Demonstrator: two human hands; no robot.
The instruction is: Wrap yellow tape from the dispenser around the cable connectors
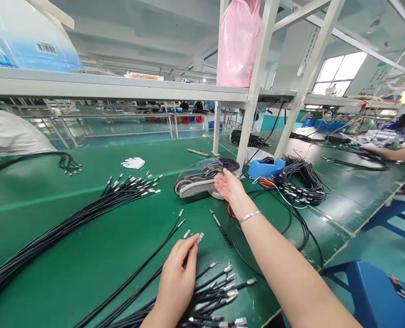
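Observation:
My left hand (178, 273) pinches the end of a thin black cable with a silver metal tip (199, 238), low in the middle of the green table (86, 228). Under and beside it lies a bundle of several black cables with silver tips (219, 296). My right hand (230, 186) reaches forward with fingers spread, touching the tape dispenser (202, 178), which has a clear cover. A silver bracelet circles that wrist. A black pen-like tool (222, 228) lies between my two arms.
A long fan of black cables (120, 193) spreads across the left. A white glove (133, 162) lies further back. A coiled cable bundle (301, 182) and a blue object (265, 168) sit right. White shelf posts (253, 91) stand behind. Another person's arm (390, 151) rests far right.

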